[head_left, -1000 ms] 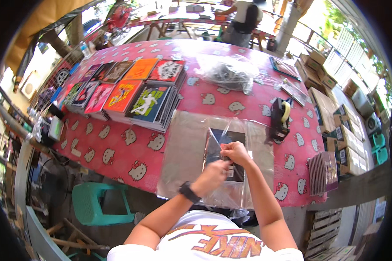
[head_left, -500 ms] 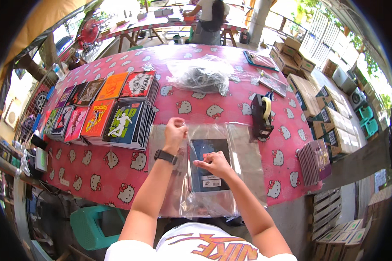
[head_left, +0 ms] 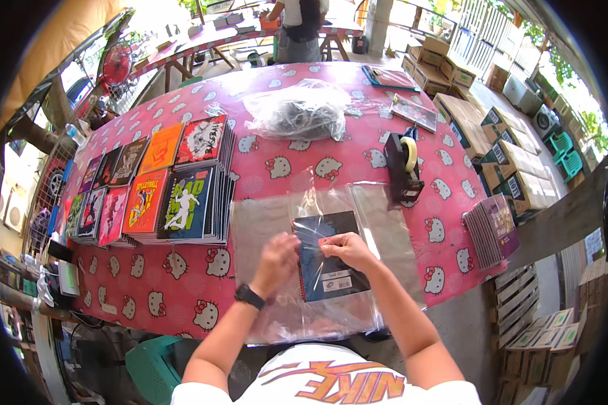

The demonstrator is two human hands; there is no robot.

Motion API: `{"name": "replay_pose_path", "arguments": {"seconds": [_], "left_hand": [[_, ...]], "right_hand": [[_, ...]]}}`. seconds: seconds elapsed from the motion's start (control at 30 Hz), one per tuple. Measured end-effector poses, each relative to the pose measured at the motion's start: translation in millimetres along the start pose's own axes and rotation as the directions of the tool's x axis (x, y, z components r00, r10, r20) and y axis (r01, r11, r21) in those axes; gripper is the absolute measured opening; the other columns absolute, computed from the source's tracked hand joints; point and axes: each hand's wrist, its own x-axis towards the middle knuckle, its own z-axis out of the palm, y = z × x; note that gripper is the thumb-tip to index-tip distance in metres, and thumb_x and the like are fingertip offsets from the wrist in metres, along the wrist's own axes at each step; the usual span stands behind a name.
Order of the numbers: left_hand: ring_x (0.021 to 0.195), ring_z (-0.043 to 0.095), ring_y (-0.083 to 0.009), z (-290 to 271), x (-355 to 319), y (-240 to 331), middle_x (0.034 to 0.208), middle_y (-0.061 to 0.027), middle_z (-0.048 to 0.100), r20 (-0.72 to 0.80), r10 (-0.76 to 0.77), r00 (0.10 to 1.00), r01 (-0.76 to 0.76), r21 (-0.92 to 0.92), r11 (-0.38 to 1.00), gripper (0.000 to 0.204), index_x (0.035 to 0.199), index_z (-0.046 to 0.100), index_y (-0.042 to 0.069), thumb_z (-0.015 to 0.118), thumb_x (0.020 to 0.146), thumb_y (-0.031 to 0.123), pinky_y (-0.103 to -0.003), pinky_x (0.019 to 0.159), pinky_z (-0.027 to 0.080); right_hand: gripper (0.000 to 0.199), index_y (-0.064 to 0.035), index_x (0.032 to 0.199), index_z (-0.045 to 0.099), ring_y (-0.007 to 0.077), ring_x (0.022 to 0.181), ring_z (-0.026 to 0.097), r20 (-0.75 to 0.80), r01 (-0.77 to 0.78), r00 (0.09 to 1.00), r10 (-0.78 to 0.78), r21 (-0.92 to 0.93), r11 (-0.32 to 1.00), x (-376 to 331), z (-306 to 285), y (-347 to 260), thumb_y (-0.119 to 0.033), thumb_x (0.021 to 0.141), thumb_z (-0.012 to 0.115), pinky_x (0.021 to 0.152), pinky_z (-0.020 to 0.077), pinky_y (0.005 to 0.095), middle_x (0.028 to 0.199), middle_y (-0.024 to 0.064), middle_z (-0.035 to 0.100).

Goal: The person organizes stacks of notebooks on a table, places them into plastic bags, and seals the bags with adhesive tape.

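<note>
A dark spiral notebook (head_left: 341, 226) with a white label lies under clear plastic film (head_left: 385, 229) in front of me. My right hand (head_left: 351, 252) is over the cover, thumb and fingers pinched on the film. Creases spread from those fingertips, and a small red patch shows beside them; I cannot tell whether it is loose or printed. My left hand (head_left: 277, 262), wearing a black watch (head_left: 250, 296), is at the spiral edge. Its fingers are curled together and slightly blurred; what they hold is hidden.
Several stacks of colourful notebooks (head_left: 145, 196) stand at left. A black tape dispenser (head_left: 402, 175) is beyond the film at right, and a crumpled plastic bag (head_left: 297, 111) lies farther back. More notebooks are stacked (head_left: 486, 233) by the table's right edge. Cardboard boxes (head_left: 520, 182) and a person (head_left: 298, 30) are beyond.
My left hand has come down from the film's upper part to the notebook's spiral edge. My right hand stays pinched over the cover. The notebook appears slightly tilted now.
</note>
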Motion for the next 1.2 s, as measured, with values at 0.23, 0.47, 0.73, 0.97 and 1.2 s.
{"name": "replay_pose_path", "arguments": {"seconds": [0.23,0.47,0.73,0.97,1.2], "left_hand": [[0.133,0.021,-0.0319,16,-13,3,0.141,-0.0128,0.031,0.159,-0.066,0.985,0.057,0.065,0.996,0.052,0.132,0.038,0.007,0.054,0.085,0.023,-0.043,0.108,0.017],[0.137,0.001,-0.0353,31,3,-14,0.148,-0.0178,0.007,0.310,0.087,0.947,-0.038,-0.161,0.986,0.067,0.142,0.012,0.002,0.044,0.087,0.024,-0.043,0.111,0.006],[0.136,-0.003,-0.0382,31,11,-6,0.150,-0.0036,0.011,0.383,0.044,0.923,-0.017,-0.075,0.997,0.067,0.140,0.027,0.013,0.055,0.083,0.033,-0.051,0.110,0.008],[0.137,-0.007,-0.0362,39,37,24,0.149,0.0033,0.016,0.456,-0.190,0.869,0.051,0.299,0.953,0.074,0.137,0.034,0.035,0.061,0.072,0.057,-0.069,0.099,0.003],[0.137,-0.004,-0.0363,45,44,32,0.148,0.0062,0.018,0.448,-0.247,0.859,0.111,0.309,0.945,0.076,0.134,0.038,0.036,0.061,0.068,0.063,-0.067,0.101,0.005]], "right_hand": [[0.075,-0.0056,0.128,0.044,0.0315,0.134,0.019,0.544,0.507,0.835,-0.079,-0.706,0.494,-7,-21,-19,-0.025,0.063,0.076,0.107,0.0224,0.0429,0.143,0.0136,0.028],[0.118,-0.0161,0.142,0.023,0.0372,0.137,-0.002,0.278,0.311,0.945,-0.174,-0.926,0.214,-5,-27,-9,-0.068,0.047,0.071,0.106,0.0050,0.0584,0.149,0.0146,0.008],[0.121,-0.0284,0.143,0.018,0.0473,0.133,-0.007,0.197,0.193,0.980,-0.010,-0.951,0.240,5,-2,-33,-0.065,0.043,0.075,0.094,0.0064,0.0743,0.149,0.0180,0.000],[0.139,-0.0186,0.144,0.001,0.0428,0.134,-0.012,0.176,0.236,0.967,-0.186,-0.896,0.377,6,-8,-18,-0.063,0.037,0.078,0.097,-0.0036,0.0692,0.148,0.0197,-0.005],[0.129,-0.0109,0.143,0.004,0.0374,0.136,-0.010,0.065,0.284,0.907,-0.417,-0.825,0.489,-88,2,33,-0.056,0.048,0.078,0.100,-0.0033,0.0652,0.148,0.0203,-0.006]]}}
